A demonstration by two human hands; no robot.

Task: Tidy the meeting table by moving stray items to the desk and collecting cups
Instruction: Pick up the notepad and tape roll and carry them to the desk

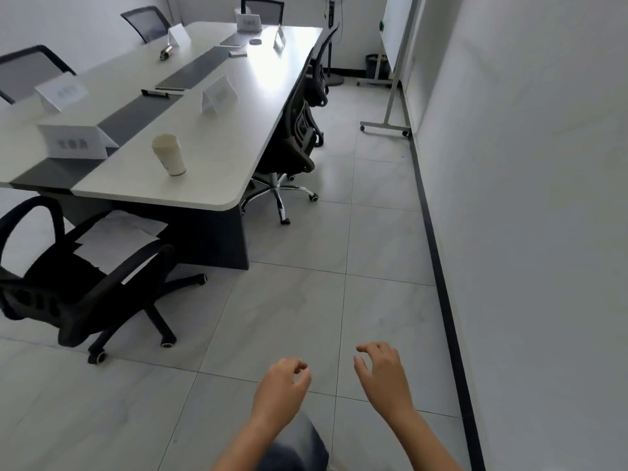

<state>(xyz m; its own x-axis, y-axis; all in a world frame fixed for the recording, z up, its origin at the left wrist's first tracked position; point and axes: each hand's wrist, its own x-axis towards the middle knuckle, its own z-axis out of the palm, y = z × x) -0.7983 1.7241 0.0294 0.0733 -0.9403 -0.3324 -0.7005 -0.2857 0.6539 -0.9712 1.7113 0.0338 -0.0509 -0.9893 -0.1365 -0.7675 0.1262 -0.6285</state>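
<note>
Meeting table (pixel 210 137), upright paper cup (pixel 169 154), contents unseen

The meeting table (pixel 210 107) stretches from the near left toward 12 o'clock. On its near end stands a paper cup (pixel 169 154), close to the front edge. At 9 o'clock from the cup stands a name card (pixel 76 141); another name card (pixel 219 94) stands at 1 o'clock from it, farther down the table. A clipboard (pixel 162 92) lies on the middle strip between them. Before the table's near end, at 8 o'clock, stands an office chair (pixel 85 280) with papers (pixel 115 237) on its seat. Along the table's right side two chairs (pixel 295 137) are pushed in. At 1 o'clock, by the right wall, stands a whiteboard (pixel 396 32).
</note>
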